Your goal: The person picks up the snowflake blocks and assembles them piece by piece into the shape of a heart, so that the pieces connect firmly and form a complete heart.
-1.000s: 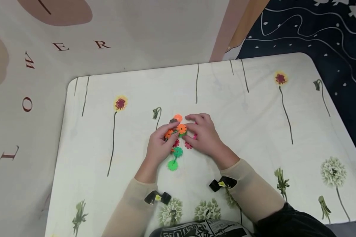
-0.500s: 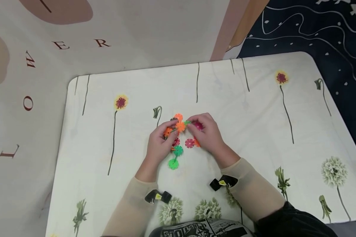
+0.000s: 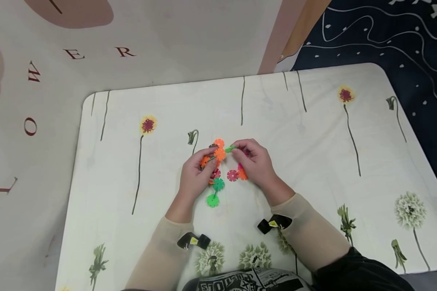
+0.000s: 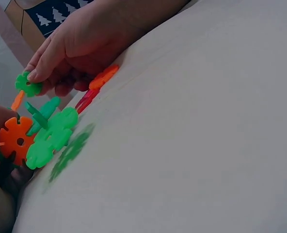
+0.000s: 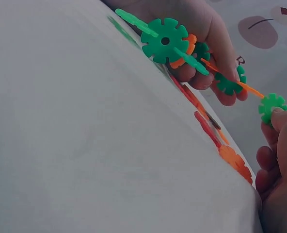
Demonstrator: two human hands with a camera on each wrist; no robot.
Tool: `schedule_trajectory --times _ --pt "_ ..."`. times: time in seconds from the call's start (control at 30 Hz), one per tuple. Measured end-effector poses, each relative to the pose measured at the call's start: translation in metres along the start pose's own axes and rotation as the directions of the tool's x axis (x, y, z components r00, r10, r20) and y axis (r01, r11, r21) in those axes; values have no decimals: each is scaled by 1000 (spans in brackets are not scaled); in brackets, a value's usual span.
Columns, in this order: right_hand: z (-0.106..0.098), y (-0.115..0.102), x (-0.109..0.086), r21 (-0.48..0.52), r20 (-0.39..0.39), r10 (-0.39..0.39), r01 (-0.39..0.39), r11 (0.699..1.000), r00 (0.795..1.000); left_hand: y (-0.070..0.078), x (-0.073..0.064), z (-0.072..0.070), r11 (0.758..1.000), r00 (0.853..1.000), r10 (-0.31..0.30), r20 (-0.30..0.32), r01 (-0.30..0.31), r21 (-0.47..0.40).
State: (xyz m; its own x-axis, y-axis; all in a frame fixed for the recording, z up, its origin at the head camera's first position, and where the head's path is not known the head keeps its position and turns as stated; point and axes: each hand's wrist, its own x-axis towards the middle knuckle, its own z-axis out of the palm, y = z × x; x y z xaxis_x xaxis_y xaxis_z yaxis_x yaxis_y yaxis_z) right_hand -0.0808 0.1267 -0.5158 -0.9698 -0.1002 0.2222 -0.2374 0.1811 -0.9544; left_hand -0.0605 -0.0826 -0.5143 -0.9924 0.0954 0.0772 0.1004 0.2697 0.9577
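Observation:
My left hand [image 3: 194,176] grips a joined piece made of flower-shaped snowflake discs. An orange disc [image 3: 220,154] of that piece stands out past the left fingertips, and a teal-green disc [image 5: 155,43] slotted with lighter green ones juts towards me. Between thumb and forefinger, my right hand [image 3: 254,163] pinches a single green snowflake disc [image 5: 271,108]. Its edge meets the thin edge of the orange disc in the right wrist view. Part of the joined piece is hidden behind the left fingers.
A loose red disc [image 3: 232,175] and an orange disc [image 3: 242,174] lie beside the right hand, with a pink one partly under it. Another orange disc [image 3: 219,143] lies beyond the left fingertips. The flower-printed tabletop [image 3: 295,133] meets a wall [image 3: 189,44] at the back.
A second ago the right fingers were spread beside the joined piece. The right hand now pinches the green disc at the orange disc's edge. The left hand has barely moved.

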Motion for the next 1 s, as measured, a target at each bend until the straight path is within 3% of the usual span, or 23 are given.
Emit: schedule_trajectory --times 0.4,0.77,1.0 --pt "1 -2 0 66 9 14 -15 998 1000 4 -2 -1 998 998 -62 7 62 4" --pt "0 2 -1 67 30 3 -5 998 1000 3 -3 -3 998 998 -30 57 33 -49" --pt "0 2 -1 66 40 -25 22 998 999 2 -2 -5 998 995 37 93 -31 -60"
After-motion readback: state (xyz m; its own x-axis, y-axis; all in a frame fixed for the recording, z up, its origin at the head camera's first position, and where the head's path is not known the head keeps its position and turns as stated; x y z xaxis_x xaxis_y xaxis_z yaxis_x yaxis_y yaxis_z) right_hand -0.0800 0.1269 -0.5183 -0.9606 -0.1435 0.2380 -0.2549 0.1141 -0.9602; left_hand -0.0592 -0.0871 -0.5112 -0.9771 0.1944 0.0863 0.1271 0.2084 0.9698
